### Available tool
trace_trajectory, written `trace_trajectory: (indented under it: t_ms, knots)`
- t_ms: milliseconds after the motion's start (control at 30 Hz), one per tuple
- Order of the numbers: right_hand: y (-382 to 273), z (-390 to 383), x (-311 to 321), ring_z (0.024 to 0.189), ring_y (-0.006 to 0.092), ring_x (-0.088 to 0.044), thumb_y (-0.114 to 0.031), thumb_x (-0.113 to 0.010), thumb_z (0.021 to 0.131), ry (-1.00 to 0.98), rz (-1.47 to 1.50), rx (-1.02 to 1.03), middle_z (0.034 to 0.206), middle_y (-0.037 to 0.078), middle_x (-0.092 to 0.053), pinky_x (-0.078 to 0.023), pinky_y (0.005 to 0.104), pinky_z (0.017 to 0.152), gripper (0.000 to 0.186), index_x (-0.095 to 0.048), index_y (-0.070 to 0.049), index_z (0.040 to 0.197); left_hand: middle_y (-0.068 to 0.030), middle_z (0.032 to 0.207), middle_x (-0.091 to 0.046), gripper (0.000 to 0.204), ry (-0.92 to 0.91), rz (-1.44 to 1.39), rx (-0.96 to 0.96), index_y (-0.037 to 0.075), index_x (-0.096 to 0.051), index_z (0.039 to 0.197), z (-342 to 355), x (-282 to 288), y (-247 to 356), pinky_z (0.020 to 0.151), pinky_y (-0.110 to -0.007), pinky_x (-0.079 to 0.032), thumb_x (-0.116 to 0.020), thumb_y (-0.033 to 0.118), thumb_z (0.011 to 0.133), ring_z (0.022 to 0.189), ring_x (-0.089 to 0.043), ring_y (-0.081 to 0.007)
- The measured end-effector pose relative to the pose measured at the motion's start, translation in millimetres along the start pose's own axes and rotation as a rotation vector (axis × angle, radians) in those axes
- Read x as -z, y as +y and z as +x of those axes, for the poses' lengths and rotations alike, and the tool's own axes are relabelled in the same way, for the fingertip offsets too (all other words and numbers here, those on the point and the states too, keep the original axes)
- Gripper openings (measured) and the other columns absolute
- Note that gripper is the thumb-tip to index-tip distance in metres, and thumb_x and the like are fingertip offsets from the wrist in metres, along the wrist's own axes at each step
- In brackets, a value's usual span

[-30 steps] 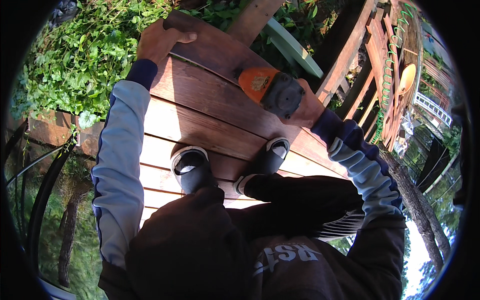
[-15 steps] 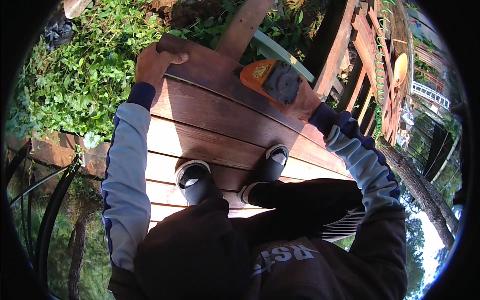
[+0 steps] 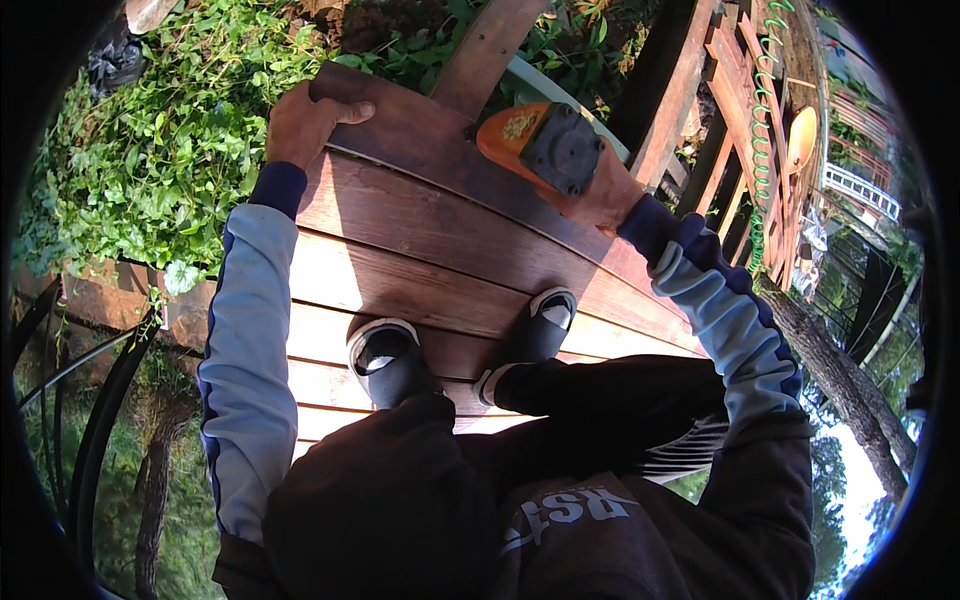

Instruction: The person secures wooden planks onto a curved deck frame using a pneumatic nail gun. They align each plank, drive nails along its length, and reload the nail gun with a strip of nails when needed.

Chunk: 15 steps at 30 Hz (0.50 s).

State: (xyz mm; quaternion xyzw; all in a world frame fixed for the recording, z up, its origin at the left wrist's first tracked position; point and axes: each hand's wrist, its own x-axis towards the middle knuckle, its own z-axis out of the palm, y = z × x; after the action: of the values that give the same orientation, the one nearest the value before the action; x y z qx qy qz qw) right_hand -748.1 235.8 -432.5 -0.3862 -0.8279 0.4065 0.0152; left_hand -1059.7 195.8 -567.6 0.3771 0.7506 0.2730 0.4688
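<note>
My left hand (image 3: pixel 305 122) is closed over the outer end of a dark reddish-brown deck board (image 3: pixel 400 125), its thumb lying on the top face. The fingers' undersides are hidden beyond the board's edge. My right hand (image 3: pixel 605 190) is wrapped around an orange nail gun (image 3: pixel 508 138) with a black bolted cap. The tool stands over the same board, and its cap and body hide the nose, so contact with the wood cannot be made out. Parallel boards (image 3: pixel 420 205) lie between the hands and my feet, partly in bright sun.
My two dark shoes (image 3: pixel 385 365) stand on the deck. Leafy plants (image 3: pixel 150 150) grow beyond its left end. Past the outer board, a wooden beam (image 3: pixel 485 55) runs away beside a pale green strip (image 3: pixel 610 145). At right are stacked timbers (image 3: pixel 740 90) and a green coiled hose (image 3: pixel 762 150).
The nail gun has tilted slightly and shifted a little away from me with my right hand. My left hand keeps its hold on the board's end.
</note>
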Motion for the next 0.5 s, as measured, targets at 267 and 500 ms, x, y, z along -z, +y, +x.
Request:
trace_trajectory:
  t_ms: [267, 500]
  knots:
    - [15, 0, -15, 0.080, 0.0220, -0.064, -0.009, -0.071, 0.071, 0.016, -0.478, 0.226, 0.085, 0.010, -0.067, -0.051, 0.0323, 0.070, 0.027, -0.060, -0.003, 0.094, -0.0157, 0.098, -0.069, 0.057, -0.013, 0.064, 0.044, -0.005, -0.063, 0.104, 0, -4, -2, 0.086, -0.036, -0.048, -0.088, 0.024, 0.061, 0.090, -0.065, -0.0268]
    - [-14, -10, 37, 0.089, 0.0181, -0.063, -0.013, -0.077, 0.068, -0.022, 0.106, -0.231, 0.096, 0.008, -0.066, -0.051, 0.0306, 0.081, 0.044, -0.060, -0.003, 0.107, -0.0164, 0.100, -0.068, 0.058, 0.032, -0.083, -0.022, -0.005, -0.062, 0.103, -8, 0, 11, 0.086, -0.034, -0.047, -0.088, 0.023, 0.060, 0.093, -0.063, -0.0277]
